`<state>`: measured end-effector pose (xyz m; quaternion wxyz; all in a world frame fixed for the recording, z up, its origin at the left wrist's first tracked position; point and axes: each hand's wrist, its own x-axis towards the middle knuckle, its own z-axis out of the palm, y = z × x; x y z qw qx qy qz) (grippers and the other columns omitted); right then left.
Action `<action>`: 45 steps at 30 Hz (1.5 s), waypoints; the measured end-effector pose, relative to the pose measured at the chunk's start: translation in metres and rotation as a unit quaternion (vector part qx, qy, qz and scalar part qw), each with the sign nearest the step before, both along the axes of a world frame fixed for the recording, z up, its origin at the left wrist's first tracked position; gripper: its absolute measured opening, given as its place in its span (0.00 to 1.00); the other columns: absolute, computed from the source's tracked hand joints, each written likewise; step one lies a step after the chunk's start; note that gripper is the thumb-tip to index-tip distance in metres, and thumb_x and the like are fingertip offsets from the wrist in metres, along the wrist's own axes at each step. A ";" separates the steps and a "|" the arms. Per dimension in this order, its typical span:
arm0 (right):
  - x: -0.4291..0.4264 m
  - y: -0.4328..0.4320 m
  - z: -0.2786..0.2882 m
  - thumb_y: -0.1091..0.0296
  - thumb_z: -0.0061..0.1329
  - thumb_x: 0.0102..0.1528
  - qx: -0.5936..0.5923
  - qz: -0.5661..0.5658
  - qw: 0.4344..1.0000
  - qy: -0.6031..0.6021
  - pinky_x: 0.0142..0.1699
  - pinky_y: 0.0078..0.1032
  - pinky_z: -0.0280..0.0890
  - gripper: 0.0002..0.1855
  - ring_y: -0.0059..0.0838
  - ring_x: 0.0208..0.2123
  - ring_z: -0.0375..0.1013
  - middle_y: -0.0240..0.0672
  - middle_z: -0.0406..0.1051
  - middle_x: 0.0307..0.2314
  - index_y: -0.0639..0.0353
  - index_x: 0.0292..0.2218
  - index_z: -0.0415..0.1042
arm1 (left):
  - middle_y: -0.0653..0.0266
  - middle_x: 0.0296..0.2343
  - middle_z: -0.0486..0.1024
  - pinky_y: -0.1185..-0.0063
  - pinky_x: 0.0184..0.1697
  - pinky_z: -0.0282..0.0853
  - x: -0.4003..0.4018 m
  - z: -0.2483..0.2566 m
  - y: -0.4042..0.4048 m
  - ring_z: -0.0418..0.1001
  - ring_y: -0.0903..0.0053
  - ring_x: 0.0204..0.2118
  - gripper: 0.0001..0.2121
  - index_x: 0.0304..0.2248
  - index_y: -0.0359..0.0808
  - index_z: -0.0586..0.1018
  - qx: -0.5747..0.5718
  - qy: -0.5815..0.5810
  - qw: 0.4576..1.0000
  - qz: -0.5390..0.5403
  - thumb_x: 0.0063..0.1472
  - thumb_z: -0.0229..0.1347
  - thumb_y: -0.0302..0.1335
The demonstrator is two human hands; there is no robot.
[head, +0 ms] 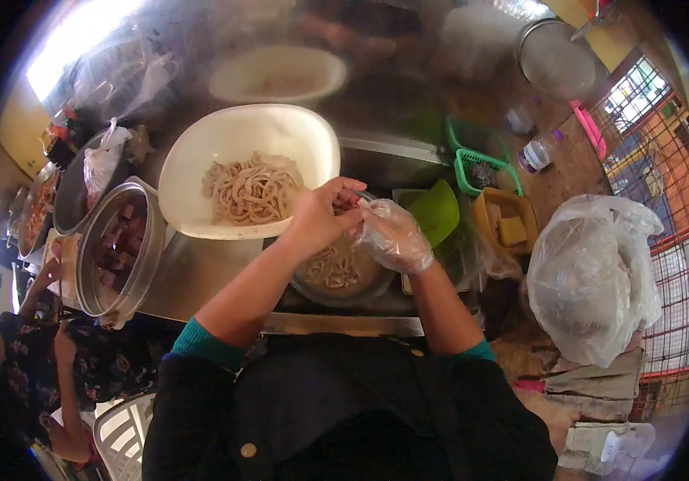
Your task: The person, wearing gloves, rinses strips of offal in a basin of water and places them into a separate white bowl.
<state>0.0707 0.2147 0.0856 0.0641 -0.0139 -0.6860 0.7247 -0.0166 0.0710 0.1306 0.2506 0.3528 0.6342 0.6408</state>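
My bare left hand and my right hand, in a clear plastic glove, meet above a round metal basin. Their fingertips pinch a small reddish piece, probably offal; the fingers partly hide it. Below them, pale strips of intestine lie in the basin's cloudy water. To the left, a large cream plastic tub is tilted towards me, a pile of pale, cord-like intestines inside. Its right rim is close to my left hand.
Dark meat chunks fill an oval metal pot at left, near a person's arm. To the right are a green plastic piece, a green basket, a yellow container, a bottle and a bulky plastic bag.
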 end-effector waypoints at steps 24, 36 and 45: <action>0.019 -0.010 0.022 0.61 0.38 0.52 -0.107 0.011 0.991 -0.080 0.31 0.17 0.59 0.10 0.19 0.23 0.62 0.29 0.62 0.20 0.59 0.30 0.61 | 0.62 0.25 0.69 0.81 0.28 0.64 0.007 -0.012 -0.001 0.69 0.78 0.27 0.14 0.35 0.34 0.64 -0.085 0.168 0.982 0.032 0.46 0.50 0.20; 0.015 -0.003 -0.001 0.63 0.35 0.53 -0.023 0.011 0.999 -0.045 0.32 0.18 0.58 0.11 0.18 0.25 0.62 0.29 0.63 0.22 0.62 0.31 0.63 | 0.63 0.25 0.68 0.83 0.28 0.64 0.015 -0.016 0.001 0.69 0.80 0.26 0.15 0.36 0.33 0.66 -0.061 0.158 0.985 0.021 0.46 0.51 0.19; 0.021 -0.008 0.008 0.64 0.38 0.50 0.011 0.043 0.999 -0.024 0.27 0.17 0.57 0.08 0.18 0.21 0.60 0.27 0.61 0.18 0.59 0.26 0.62 | 0.55 0.30 0.68 0.72 0.37 0.62 0.015 -0.010 -0.003 0.66 0.62 0.35 0.12 0.35 0.35 0.66 -0.093 0.287 0.953 0.039 0.47 0.48 0.20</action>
